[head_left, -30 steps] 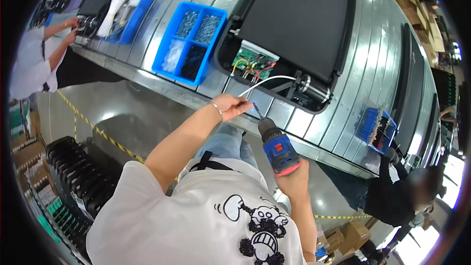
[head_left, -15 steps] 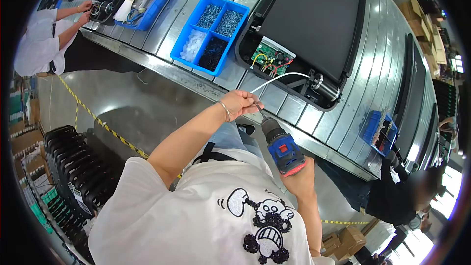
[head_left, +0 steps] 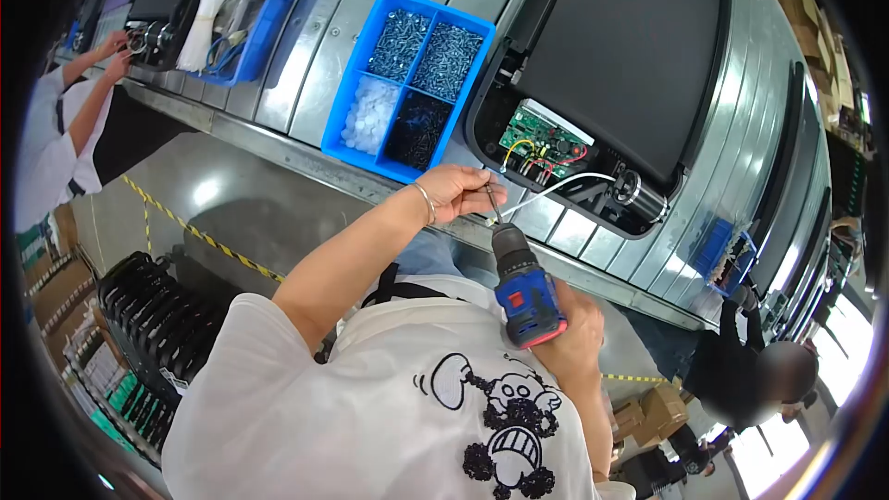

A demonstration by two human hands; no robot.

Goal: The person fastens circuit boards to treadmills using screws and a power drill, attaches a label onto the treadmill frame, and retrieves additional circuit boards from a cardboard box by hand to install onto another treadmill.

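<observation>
My right hand [head_left: 574, 329] is wrapped round the grip of a blue and black cordless drill [head_left: 526, 301], whose bit [head_left: 494, 202] points away from me. At the tip of that bit the fingers of my left hand [head_left: 456, 193] are pinched; whatever is between them is too small to make out. Just beyond my hands lies a treadmill-like unit [head_left: 630, 46] with a black belt. In its open end I see a green circuit board [head_left: 542, 141], a cylindrical motor [head_left: 641, 196] and a white cable [head_left: 556, 183] trailing toward the drill.
A blue four-section tray [head_left: 338, 125] holds screws and white plastic pieces on the slatted metal conveyor [head_left: 296, 83]. Another blue bin [head_left: 269, 32] carries white cable ties. Co-workers stand at the left [head_left: 56, 143] and right [head_left: 732, 370]. Black frames [head_left: 153, 315] are stacked behind on the left.
The view has shifted, and the tray and unit appear nearer. Both hands and the drill stay together, with the bit tip still at my left fingers. The drill has turned slightly more upright.
</observation>
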